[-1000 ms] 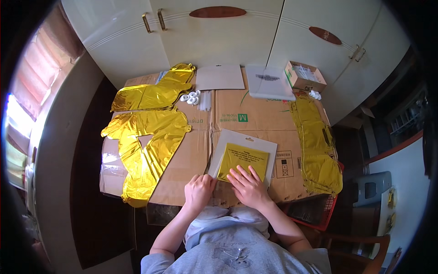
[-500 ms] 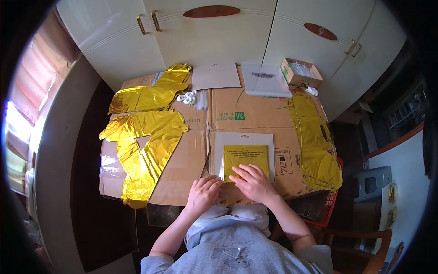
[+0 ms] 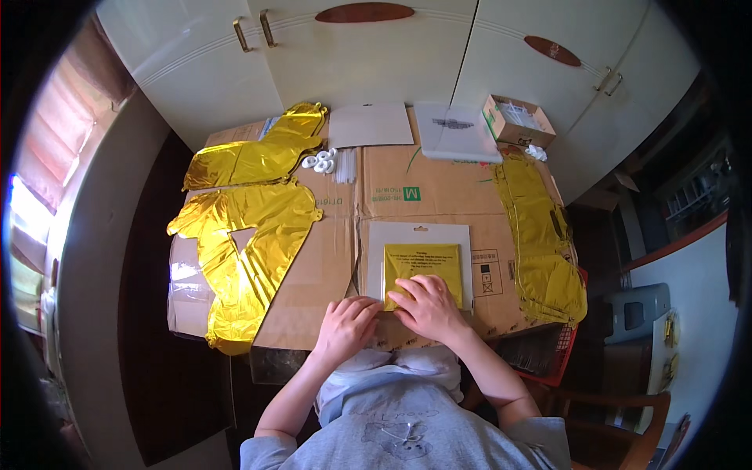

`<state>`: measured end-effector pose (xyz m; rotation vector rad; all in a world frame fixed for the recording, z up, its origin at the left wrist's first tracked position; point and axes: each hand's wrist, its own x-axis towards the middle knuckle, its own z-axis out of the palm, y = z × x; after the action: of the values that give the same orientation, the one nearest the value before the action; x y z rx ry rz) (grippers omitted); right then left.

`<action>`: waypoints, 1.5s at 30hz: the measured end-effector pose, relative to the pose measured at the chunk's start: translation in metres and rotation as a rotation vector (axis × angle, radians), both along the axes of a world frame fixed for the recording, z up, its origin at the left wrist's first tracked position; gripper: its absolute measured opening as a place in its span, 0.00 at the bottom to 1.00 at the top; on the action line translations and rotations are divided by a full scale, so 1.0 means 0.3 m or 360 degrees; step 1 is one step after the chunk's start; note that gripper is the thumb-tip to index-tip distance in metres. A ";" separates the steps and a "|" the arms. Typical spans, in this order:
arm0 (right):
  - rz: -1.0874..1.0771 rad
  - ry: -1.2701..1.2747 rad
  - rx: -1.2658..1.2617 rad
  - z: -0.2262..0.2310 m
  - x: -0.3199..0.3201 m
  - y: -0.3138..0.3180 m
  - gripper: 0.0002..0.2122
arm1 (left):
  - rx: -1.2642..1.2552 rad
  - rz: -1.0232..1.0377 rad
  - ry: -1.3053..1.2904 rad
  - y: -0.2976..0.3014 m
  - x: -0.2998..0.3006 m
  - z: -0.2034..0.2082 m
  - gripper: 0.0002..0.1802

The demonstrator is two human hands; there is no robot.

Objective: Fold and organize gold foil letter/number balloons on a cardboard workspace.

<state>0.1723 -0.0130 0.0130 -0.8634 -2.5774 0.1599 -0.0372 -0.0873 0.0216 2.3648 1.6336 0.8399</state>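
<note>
A flat gold packet in a clear plastic bag (image 3: 425, 262), with small dark print on it, lies on a pale card (image 3: 376, 239) that has a hanging hole at its far edge. At the packet's near left corner, my left hand (image 3: 348, 323) is closed, its fingertips pinching the bag's edge. My right hand (image 3: 427, 308) rests on the near part of the packet, fingers stretched out and slightly apart. It covers the packet's near middle, and its thumb is close to my left fingertips.
Gold foil balloons (image 3: 254, 266) lie at the left and another gold foil piece (image 3: 540, 243) at the right of the cardboard (image 3: 431, 200). Toward the back are white rolls (image 3: 319, 161), clear sticks (image 3: 345, 166), a grey card (image 3: 370, 125), clear bags (image 3: 454, 131) and a small box (image 3: 519, 120).
My right hand has slid slightly nearer to me and to the left over the packet. My left hand stays at the corner. The whole view has shifted a little.
</note>
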 end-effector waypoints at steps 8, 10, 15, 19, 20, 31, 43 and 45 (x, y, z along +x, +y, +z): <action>0.0066 0.0194 -0.0016 -0.009 -0.034 -0.159 0.13 | -0.0097 -0.0261 0.0049 -0.011 -0.100 0.020 0.16; 0.0042 0.0189 -0.0140 -0.026 -0.065 -0.201 0.13 | -0.0120 -0.0290 0.0026 -0.019 -0.107 0.010 0.17; -0.0246 0.0218 -0.0211 -0.046 -0.138 -0.219 0.10 | -0.0162 -0.0317 -0.0009 -0.023 -0.112 0.006 0.19; -0.0302 0.0135 -0.0230 -0.056 -0.163 -0.217 0.06 | -0.0155 -0.0314 0.0013 -0.020 -0.111 0.001 0.20; -0.0307 0.0096 -0.0238 -0.054 -0.167 -0.219 0.05 | -0.0146 -0.0320 0.0033 -0.020 -0.112 0.001 0.21; -0.0254 0.0005 -0.0193 -0.070 -0.148 -0.226 0.03 | -0.0032 -0.0348 0.0204 -0.039 -0.094 -0.004 0.20; -0.0288 0.1642 -0.1405 -0.021 0.203 -0.246 0.04 | -0.0150 -0.0371 0.0259 -0.088 -0.051 0.026 0.18; -0.0358 0.2156 -0.1810 -0.006 0.298 -0.251 0.06 | -0.0130 -0.0394 0.0298 -0.094 -0.049 0.019 0.18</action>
<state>0.2618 -0.0884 0.0112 -0.8477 -0.9544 1.5725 -0.0519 -0.1155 0.0273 2.5822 1.3641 0.5100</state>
